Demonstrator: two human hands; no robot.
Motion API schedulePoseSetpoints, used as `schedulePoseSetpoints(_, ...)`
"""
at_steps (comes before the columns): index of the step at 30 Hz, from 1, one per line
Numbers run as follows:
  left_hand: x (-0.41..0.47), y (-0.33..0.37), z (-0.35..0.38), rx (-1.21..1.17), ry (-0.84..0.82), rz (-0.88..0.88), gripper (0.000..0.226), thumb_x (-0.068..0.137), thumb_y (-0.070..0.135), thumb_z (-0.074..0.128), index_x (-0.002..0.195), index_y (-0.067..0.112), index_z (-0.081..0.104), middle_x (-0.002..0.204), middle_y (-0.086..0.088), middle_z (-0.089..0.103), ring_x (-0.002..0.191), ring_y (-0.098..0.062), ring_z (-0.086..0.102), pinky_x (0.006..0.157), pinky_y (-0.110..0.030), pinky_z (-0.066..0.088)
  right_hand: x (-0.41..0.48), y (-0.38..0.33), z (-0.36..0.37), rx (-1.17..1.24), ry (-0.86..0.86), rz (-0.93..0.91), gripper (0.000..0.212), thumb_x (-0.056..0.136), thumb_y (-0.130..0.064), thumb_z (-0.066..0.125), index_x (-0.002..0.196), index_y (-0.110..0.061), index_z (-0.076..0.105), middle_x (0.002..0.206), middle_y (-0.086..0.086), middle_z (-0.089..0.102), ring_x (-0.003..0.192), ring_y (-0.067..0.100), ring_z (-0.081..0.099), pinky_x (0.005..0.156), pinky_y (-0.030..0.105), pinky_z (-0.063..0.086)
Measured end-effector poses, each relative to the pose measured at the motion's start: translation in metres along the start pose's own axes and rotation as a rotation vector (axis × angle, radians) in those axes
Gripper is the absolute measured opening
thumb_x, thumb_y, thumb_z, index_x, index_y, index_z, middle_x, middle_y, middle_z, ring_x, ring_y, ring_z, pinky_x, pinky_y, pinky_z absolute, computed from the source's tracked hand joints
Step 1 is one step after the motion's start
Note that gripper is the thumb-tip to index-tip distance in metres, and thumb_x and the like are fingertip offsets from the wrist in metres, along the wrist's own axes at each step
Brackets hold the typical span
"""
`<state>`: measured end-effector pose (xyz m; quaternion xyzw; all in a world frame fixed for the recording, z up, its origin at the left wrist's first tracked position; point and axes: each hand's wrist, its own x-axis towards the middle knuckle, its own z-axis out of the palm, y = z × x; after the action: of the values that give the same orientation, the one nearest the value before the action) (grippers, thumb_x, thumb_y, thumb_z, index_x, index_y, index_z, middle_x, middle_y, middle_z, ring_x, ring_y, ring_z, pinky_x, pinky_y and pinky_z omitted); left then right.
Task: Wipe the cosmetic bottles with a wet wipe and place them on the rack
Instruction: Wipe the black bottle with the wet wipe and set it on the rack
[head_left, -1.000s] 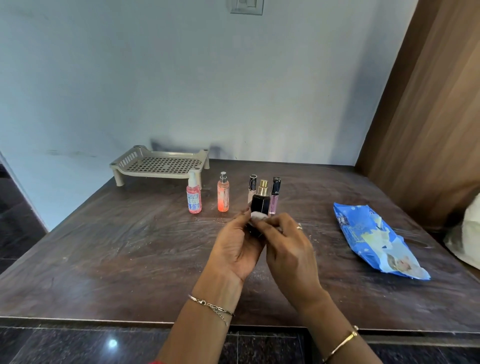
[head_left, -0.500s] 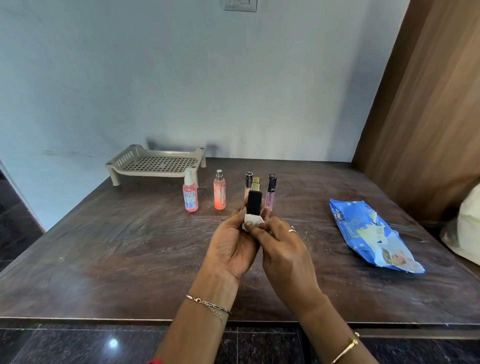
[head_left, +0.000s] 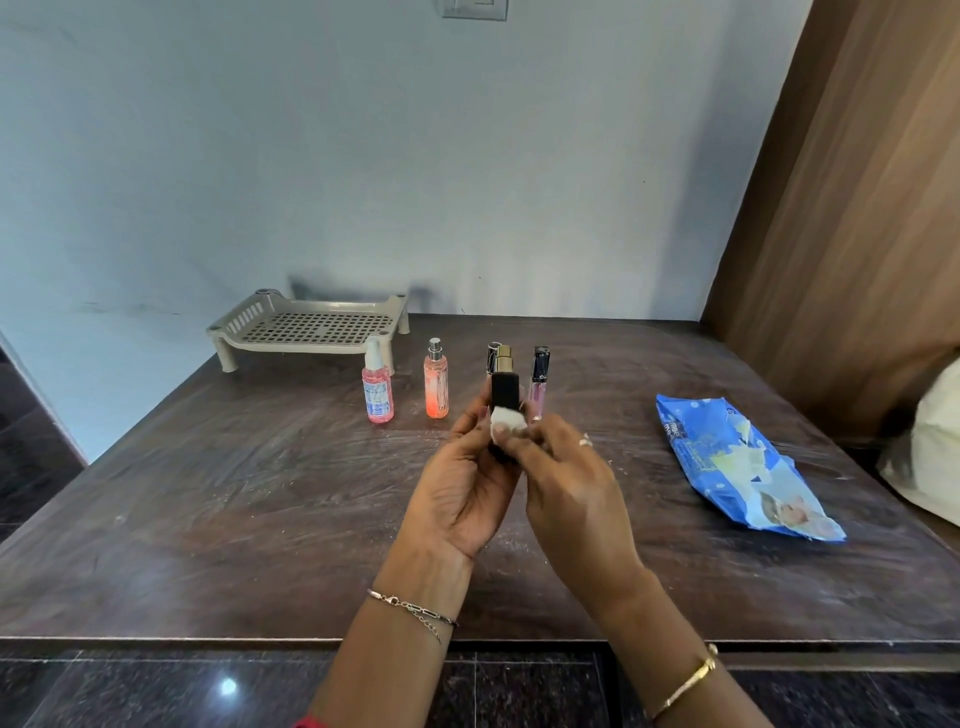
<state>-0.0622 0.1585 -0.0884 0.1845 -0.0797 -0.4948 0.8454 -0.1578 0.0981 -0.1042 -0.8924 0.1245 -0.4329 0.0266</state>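
Left hand (head_left: 462, 483): fingers and thumb curled round the lower body of the black bottle (head_left: 505, 389), holding it upright above the middle of the table (head_left: 208, 493). The bottle has a gold cap and does not touch the table.

Right hand (head_left: 571, 483): fingertips pinch a folded white wipe (head_left: 506, 420) and press it against the front of the black bottle, just above the left thumb. A ring sits on 1 finger, and each wrist carries 1 bracelet.

Rack (head_left: 311, 330): beige, perforated, on 4 short legs, at the back left corner of the table against the wall. Nothing stands on it.

Standing bottles: 4 items form a row behind the hands.
1. Pink spray bottle (head_left: 377, 392), just in front of the rack's right front leg.
2. Orange spray bottle (head_left: 436, 384), beside it.
3. Dark-capped tube (head_left: 491, 356), mostly hidden behind the black bottle.
4. Lilac tube (head_left: 538, 387), right end of the row.

Blue wipe pack (head_left: 737, 457): lies flat near the right edge of the table, well apart from the bottles.
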Motion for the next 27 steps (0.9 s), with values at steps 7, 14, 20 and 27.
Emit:
schedulePoseSetpoints(7, 0.001, 0.003, 0.003, 0.037, -0.012, -0.01, 0.054, 0.084, 0.018, 0.059, 0.135, 0.004, 0.049, 0.115, -0.017, 0.063, 0.114, -0.03, 0.058, 0.093, -0.034, 0.05, -0.008, 0.0, 0.002, 0.152, 0.063, 0.035, 0.025, 0.09, -0.008, 0.05, 0.105, -0.005, 0.069, 0.103, 0.005, 0.061, 0.084, 0.017, 0.061, 0.067, 0.028, 0.055)
schedulePoseSetpoints(14, 0.001, -0.001, 0.002, 0.054, 0.02, -0.018, 0.038, 0.093, 0.019, 0.05, 0.126, 0.002, 0.055, 0.102, -0.016, 0.067, 0.094, -0.024, 0.065, 0.093, -0.036, 0.048, 0.035, 0.0, -0.006, 0.377, 0.335, 0.33, 0.034, 0.083, 0.009, 0.06, 0.104, -0.015, 0.071, 0.102, -0.006, 0.06, 0.093, 0.002, 0.058, 0.077, 0.013, 0.048)
schedulePoseSetpoints(20, 0.001, -0.001, -0.001, -0.067, 0.021, -0.072, 0.035, 0.095, 0.016, 0.044, 0.119, -0.004, 0.058, 0.11, -0.017, 0.066, 0.118, -0.023, 0.057, 0.098, -0.035, 0.046, 0.02, -0.004, 0.008, 0.007, 0.097, -0.027, 0.03, 0.088, -0.011, 0.052, 0.114, -0.005, 0.067, 0.107, 0.011, 0.064, 0.094, 0.027, 0.062, 0.068, 0.036, 0.057)
schedulePoseSetpoints(27, 0.002, 0.0, -0.005, -0.074, 0.044, -0.131, 0.038, 0.096, 0.021, 0.045, 0.123, -0.003, 0.057, 0.121, -0.011, 0.064, 0.117, -0.024, 0.059, 0.109, -0.033, 0.038, -0.008, -0.01, 0.012, 0.052, 0.029, -0.017, 0.028, 0.094, -0.015, 0.049, 0.114, -0.006, 0.067, 0.105, 0.009, 0.062, 0.089, 0.026, 0.062, 0.058, 0.04, 0.055)
